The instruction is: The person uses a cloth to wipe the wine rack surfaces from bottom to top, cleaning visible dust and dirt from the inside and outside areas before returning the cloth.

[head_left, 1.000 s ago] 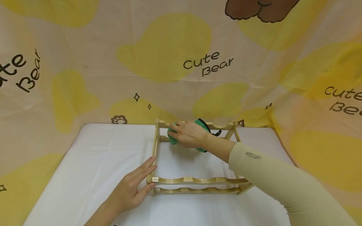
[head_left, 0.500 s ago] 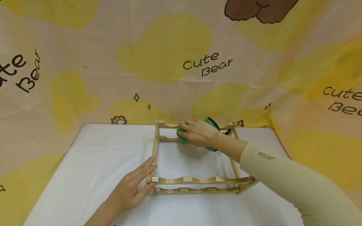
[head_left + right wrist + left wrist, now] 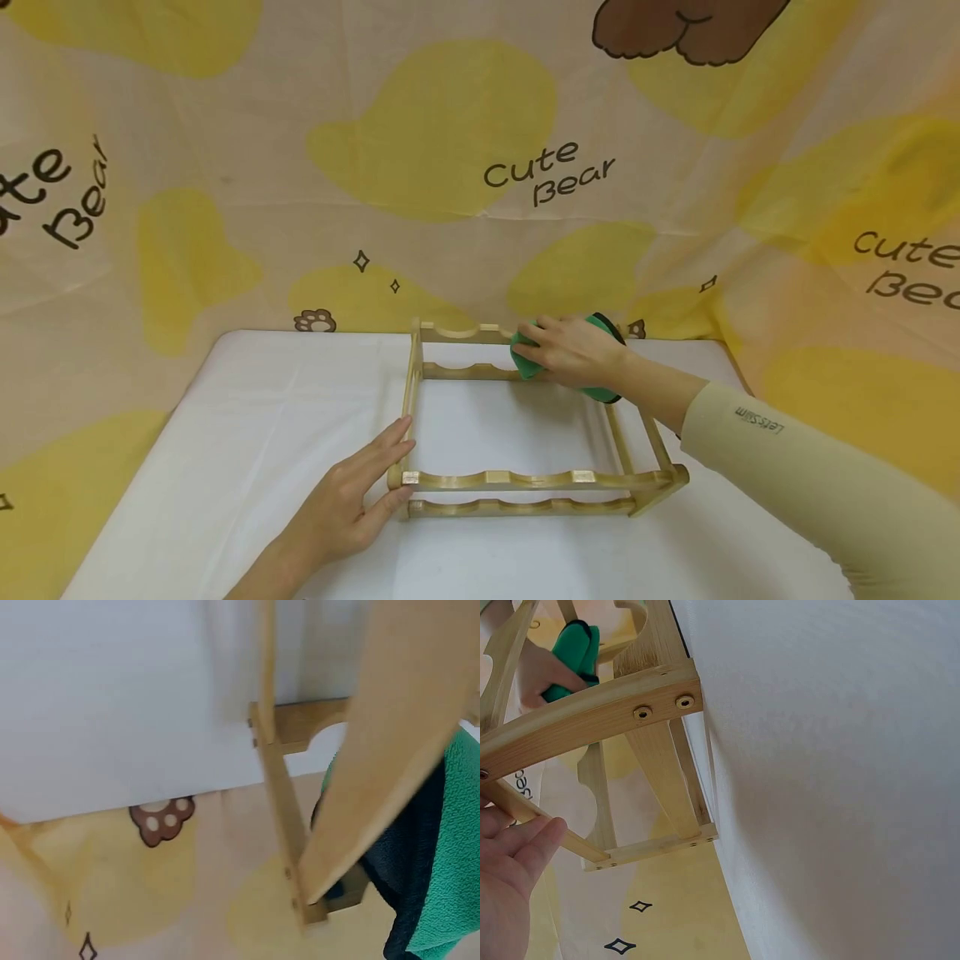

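L hand (image 3: 345, 500): fingers extended, not clenched; tips rest on the L side bar of the rack (image 3: 532, 481), thumb at its front L corner. Rack stands upright on the white table (image 3: 300, 400), in front of me. Rec. light, steady pressure here so the frame doesn't skid.

Rear rail (image 3: 465, 335), R half: green cloth (image 3: 459, 847) w/ black trim sits against it. R hand (image 3: 577, 350) grasps the cloth, fingers curled on it. Looks like a wiping pass. For a good result, press cloth into each scallop, don't just skim high spots; cover top + both faces; ease off nr. the R joint, where trim could snag. Can't tell if cloth wraps fully round the rail.

Edges + clearance, L to R: table runs well out to the L of the rack. Frame is open betw. front + rear rails, so R wrist has vertical room. Backdrop (image 3: 450, 125) hangs close behind the rear rail: min. space for knuckles on far side. R strut (image 3: 657, 437) stands just beside my sleeve (image 3: 810, 467); raise elbow a bit. Table's R rear corner lies nearer the rack than the L.
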